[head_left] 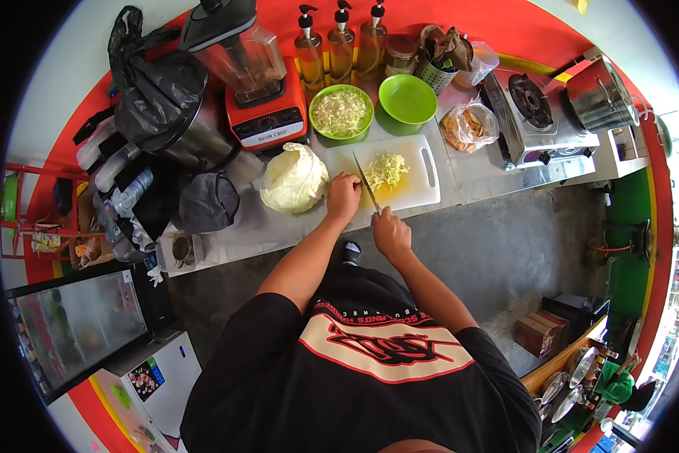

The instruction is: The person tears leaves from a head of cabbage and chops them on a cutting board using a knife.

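Observation:
My right hand (391, 233) grips a knife (366, 180) by its handle, the blade slanting up and left across the white cutting board (421, 199). My left hand (345, 196) is closed at the board's left side, left of the blade. Whatever its fingers press on is hidden beneath them. Shredded cabbage (388, 171) lies in a small pile just right of the blade. A pale cabbage head (294, 180), partly cut, rests left of my left hand. Behind the board, a green bowl (345, 139) holds more shredded cabbage, beside a second green bowl (407, 99).
A red blender (266, 113) and several pump bottles (341, 53) line the back. To the right are a bag of orange-brown food (469, 126) and a gas stove (540, 113) with a metal pot (598, 94). A dark cloth-like bundle (209, 202) sits at left.

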`<action>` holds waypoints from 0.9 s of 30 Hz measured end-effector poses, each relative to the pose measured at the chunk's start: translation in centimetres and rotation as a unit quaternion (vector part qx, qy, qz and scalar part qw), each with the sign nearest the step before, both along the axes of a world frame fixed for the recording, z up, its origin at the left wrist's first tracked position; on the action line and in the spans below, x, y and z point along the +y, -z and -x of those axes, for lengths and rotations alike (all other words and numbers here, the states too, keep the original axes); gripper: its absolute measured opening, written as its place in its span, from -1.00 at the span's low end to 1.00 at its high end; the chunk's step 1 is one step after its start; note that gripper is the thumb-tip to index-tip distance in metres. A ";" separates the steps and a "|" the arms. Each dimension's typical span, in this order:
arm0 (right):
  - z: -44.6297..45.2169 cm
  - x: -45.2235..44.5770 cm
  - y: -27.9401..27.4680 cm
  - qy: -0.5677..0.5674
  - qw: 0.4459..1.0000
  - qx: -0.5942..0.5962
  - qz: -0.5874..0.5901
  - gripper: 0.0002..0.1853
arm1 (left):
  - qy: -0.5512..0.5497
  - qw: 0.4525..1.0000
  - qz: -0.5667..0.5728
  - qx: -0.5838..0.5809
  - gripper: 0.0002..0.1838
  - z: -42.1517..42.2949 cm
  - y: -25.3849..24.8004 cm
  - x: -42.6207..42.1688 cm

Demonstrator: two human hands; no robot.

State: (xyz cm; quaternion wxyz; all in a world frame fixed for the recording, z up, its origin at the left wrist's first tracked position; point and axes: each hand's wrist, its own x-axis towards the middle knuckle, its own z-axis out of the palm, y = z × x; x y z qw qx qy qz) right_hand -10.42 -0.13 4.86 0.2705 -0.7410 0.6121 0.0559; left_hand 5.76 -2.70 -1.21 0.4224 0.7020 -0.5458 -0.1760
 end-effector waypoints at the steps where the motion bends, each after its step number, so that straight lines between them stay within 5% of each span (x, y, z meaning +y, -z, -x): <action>1: -0.1 0.3 0.5 0.001 1.000 0.002 0.003 -0.62 | 0.001 1.000 0.003 0.002 -0.96 0.0 0.1 0.0; 18: -1.4 -0.3 0.7 -0.039 0.996 0.051 0.056 -0.64 | 0.033 0.999 -0.003 0.016 -0.94 -1.1 0.0 0.5; 27: 1.2 -4.7 0.5 -0.150 0.988 0.027 0.028 -0.62 | -0.086 0.995 -0.045 0.032 -0.89 0.5 -0.7 0.0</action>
